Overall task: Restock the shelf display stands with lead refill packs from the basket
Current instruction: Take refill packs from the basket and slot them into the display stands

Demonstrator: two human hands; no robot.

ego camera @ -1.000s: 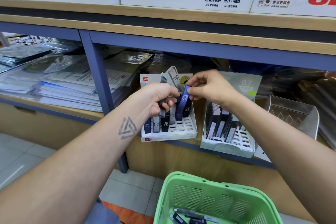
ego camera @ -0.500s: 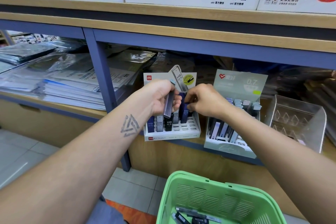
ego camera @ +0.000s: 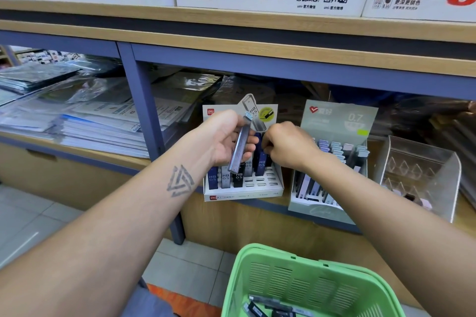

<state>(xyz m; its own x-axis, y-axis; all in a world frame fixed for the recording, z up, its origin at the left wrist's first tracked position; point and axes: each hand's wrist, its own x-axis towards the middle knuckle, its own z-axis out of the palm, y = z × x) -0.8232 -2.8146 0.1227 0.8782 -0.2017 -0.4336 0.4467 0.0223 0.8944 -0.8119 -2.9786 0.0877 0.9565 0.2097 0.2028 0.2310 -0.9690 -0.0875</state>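
Gripping a grey lead refill pack (ego camera: 240, 145) upright in your left hand (ego camera: 226, 136), you pinch a dark blue HB 0.5 pack (ego camera: 261, 162) with your right hand (ego camera: 286, 145) inside the white display stand (ego camera: 244, 190) (shelf-edge). More packs lie in the green basket (ego camera: 304, 285) below.

The right hand (ego camera: 288, 147) has its fingers (ego camera: 268, 148) curled away from the camera; what they pinch cannot be confirmed. Behind those fingers, the upper part of a dark blue pack (ego camera: 261, 165) is covered. The left hand (ego camera: 226, 136) grips a grey pack (ego camera: 240, 148), its label unreadable, and hides the white display stand (ego camera: 243, 189) slots behind it. Below the fingers, the green basket (ego camera: 296, 283) is cut off by the bottom edge; its contents (ego camera: 270, 307) are blurred dark shapes.
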